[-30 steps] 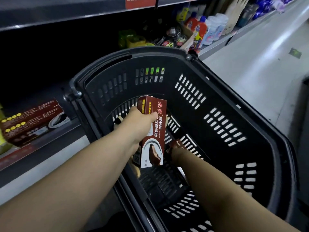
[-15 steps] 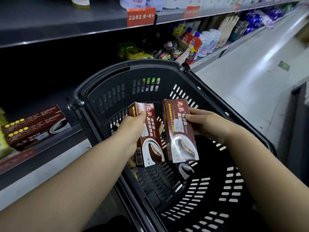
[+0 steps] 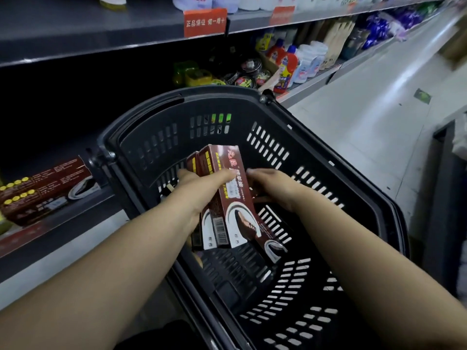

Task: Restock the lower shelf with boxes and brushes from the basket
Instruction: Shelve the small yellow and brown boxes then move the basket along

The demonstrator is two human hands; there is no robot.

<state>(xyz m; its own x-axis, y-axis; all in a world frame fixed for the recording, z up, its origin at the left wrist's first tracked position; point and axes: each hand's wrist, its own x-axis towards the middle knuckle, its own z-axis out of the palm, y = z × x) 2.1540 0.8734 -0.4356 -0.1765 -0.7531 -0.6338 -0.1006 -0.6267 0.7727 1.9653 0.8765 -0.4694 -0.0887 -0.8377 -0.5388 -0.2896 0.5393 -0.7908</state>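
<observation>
Square boxes [image 3: 228, 198] in left hand [image 3: 202, 184] — thumb clamped across front; right hand [image 3: 274, 184] at edge, grip unclear — before sliding flat onto shelf [image 3: 75, 218].

Over the black slotted basket [image 3: 265, 145] the left hand [image 3: 199, 184] grips two maroon shoe-polish boxes pressed side by side, tilted with their tops away: the front box [image 3: 237, 198] and, just left of it, the rear box [image 3: 208, 231]. The right hand [image 3: 274, 185] pinches the front box's right edge. A third box [image 3: 274, 247] shows just below them. On the lower shelf [image 3: 75, 218] at left lie matching boxes [image 3: 45, 183] – farther along it sit tins [image 3: 250, 66] and bottles [image 3: 290, 61], under an orange tag [image 3: 204, 21] on the upper shelf [image 3: 101, 34]
</observation>
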